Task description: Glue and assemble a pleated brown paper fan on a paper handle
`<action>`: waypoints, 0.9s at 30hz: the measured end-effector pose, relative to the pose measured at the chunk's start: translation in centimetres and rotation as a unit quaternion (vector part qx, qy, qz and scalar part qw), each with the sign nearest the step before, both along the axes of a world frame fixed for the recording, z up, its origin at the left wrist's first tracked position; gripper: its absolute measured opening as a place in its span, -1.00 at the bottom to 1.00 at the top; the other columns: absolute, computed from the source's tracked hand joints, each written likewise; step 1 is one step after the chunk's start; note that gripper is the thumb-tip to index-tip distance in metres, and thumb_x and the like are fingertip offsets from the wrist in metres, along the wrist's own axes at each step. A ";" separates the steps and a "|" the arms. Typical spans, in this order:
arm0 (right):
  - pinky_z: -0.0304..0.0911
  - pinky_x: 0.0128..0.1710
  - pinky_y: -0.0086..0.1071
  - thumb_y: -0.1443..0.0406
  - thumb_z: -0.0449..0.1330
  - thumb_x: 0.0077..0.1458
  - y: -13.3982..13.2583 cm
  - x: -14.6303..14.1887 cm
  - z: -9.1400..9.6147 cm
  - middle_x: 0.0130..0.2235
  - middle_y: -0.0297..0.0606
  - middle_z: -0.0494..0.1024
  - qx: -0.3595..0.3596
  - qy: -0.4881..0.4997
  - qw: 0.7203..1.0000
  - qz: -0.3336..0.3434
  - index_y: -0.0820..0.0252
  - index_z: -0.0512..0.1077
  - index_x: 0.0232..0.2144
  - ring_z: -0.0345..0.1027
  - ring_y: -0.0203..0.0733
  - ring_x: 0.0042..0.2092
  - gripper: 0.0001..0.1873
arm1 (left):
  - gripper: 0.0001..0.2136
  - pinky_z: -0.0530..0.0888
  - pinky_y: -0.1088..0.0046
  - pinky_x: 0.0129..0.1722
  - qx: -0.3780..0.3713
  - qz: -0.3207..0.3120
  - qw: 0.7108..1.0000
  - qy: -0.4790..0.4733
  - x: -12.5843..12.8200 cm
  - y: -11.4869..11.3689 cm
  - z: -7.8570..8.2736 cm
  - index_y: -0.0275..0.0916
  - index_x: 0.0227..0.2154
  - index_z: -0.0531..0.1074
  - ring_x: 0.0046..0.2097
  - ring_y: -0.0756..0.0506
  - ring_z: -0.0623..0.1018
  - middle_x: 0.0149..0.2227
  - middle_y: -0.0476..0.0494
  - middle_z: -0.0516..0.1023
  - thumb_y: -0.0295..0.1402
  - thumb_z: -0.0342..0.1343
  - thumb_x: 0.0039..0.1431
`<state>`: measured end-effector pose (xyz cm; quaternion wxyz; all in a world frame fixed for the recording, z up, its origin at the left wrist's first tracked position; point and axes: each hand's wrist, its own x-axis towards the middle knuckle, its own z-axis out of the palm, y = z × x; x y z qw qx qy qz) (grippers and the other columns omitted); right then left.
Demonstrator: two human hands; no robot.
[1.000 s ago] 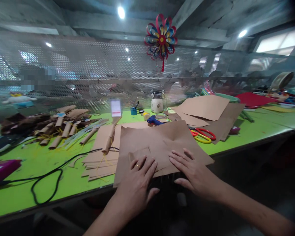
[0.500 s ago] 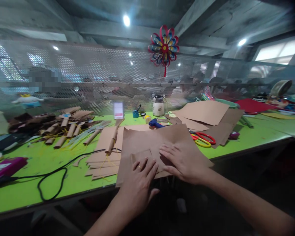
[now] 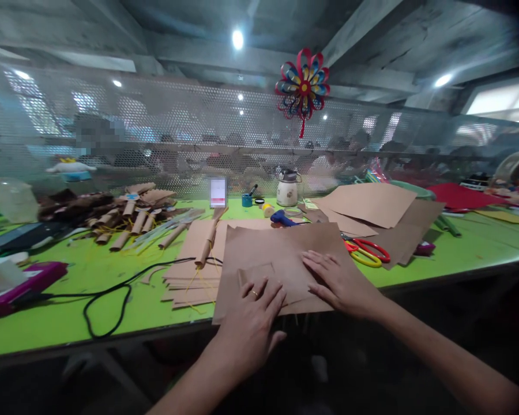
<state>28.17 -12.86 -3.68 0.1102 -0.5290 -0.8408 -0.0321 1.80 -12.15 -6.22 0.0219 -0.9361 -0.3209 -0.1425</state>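
A large sheet of brown kraft paper (image 3: 294, 248) lies at the front edge of the green table. My left hand (image 3: 259, 311), a ring on one finger, rests with fingers outstretched on a smaller brown paper piece (image 3: 259, 274) atop the sheet. Flat on the right half of the same sheet, my right hand (image 3: 337, 282) has its fingers extended. Under and left of the sheet is a stack of brown paper (image 3: 190, 282), with a rolled paper tube (image 3: 206, 248) on it. Red-and-yellow-handled scissors (image 3: 369, 253) lie just right of the sheet.
A blue glue gun (image 3: 283, 218) sits behind the sheet, near a white jug (image 3: 288, 190). Several paper tubes (image 3: 138, 222) are heaped at left. A black cable (image 3: 125, 285) loops across the table (image 3: 60, 328). More brown paper (image 3: 367, 202) lies at back right.
The camera view has shifted, so the scene sits further right. My right hand has slid slightly to the right over the paper; my left hand stays on the small piece.
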 end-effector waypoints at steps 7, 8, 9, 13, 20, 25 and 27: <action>-0.09 0.24 0.01 0.10 -0.07 0.28 -2.3 -1.2 -2.0 0.27 -0.09 0.14 0.015 -0.004 0.999 0.034 0.19 0.07 0.25 -0.06 -0.08 0.30 -0.43 | -0.40 0.13 0.05 0.19 0.000 0.000 1.000 -0.005 0.1 -0.3 0.2 -0.15 0.21 0.12 0.25 -0.29 0.15 0.27 -0.13 0.18 -0.12 0.08 0.12; -0.08 0.24 0.01 0.10 -0.07 0.27 -2.5 -1.0 -2.5 0.28 -0.07 0.12 0.024 -0.003 0.999 0.029 0.20 0.05 0.26 -0.08 -0.07 0.30 -0.42 | -0.40 0.12 0.05 0.19 -0.001 -0.001 1.000 -0.007 0.1 -0.3 0.2 -0.15 0.21 0.12 0.25 -0.29 0.15 0.27 -0.13 0.18 -0.12 0.09 0.12; -0.07 0.24 0.02 0.10 -0.06 0.27 -2.7 -0.9 -2.9 0.29 -0.06 0.10 0.033 -0.002 0.999 0.024 0.21 0.04 0.26 -0.10 -0.06 0.31 -0.41 | -0.40 0.13 0.05 0.19 0.000 -0.001 1.000 -0.008 0.1 -0.3 0.2 -0.15 0.20 0.13 0.25 -0.29 0.16 0.27 -0.14 0.18 -0.12 0.09 0.12; -0.06 0.23 0.04 0.08 -0.05 0.25 -3.3 -0.2 -3.1 0.29 -0.06 0.09 0.033 -0.003 0.999 0.010 0.22 0.03 0.27 -0.12 -0.04 0.31 -0.38 | -0.42 0.14 0.05 0.18 0.005 -0.009 1.000 -0.010 0.0 -0.3 0.5 -0.16 0.19 0.15 0.24 -0.29 0.17 0.25 -0.14 0.21 -0.16 0.10 0.12; 0.05 0.17 -0.02 0.18 -0.05 0.27 -2.3 -2.6 0.9 0.19 -0.06 0.30 0.056 0.034 0.998 0.008 0.23 0.29 0.11 0.09 -0.01 0.22 -0.57 | -0.39 0.15 0.00 0.18 0.007 -0.007 1.000 0.006 0.3 -0.5 0.5 -0.21 0.20 0.14 0.26 -0.34 0.16 0.27 -0.19 0.18 -0.21 0.14 0.09; 0.23 0.00 -0.20 0.33 -0.05 0.25 1.0 -5.9 2.0 0.00 -0.10 0.45 0.027 0.026 0.993 0.111 0.21 0.34 0.05 0.30 -0.10 -0.01 -0.64 | -0.32 0.13 0.07 0.20 0.023 -0.016 0.999 0.027 0.5 -0.4 0.2 -0.33 0.23 0.06 0.27 -0.38 0.11 0.28 -0.31 0.13 -0.21 0.13 0.09; 0.25 -0.06 -0.22 0.36 0.00 0.21 2.3 -6.4 1.9 -0.04 -0.08 0.45 0.023 0.012 0.991 0.128 0.22 0.36 0.03 0.30 -0.10 -0.06 -0.64 | -0.35 0.12 0.08 0.22 0.027 -0.027 0.999 0.033 0.4 -0.4 0.3 -0.34 0.23 0.06 0.29 -0.37 0.07 0.28 -0.32 0.12 -0.19 0.08 0.13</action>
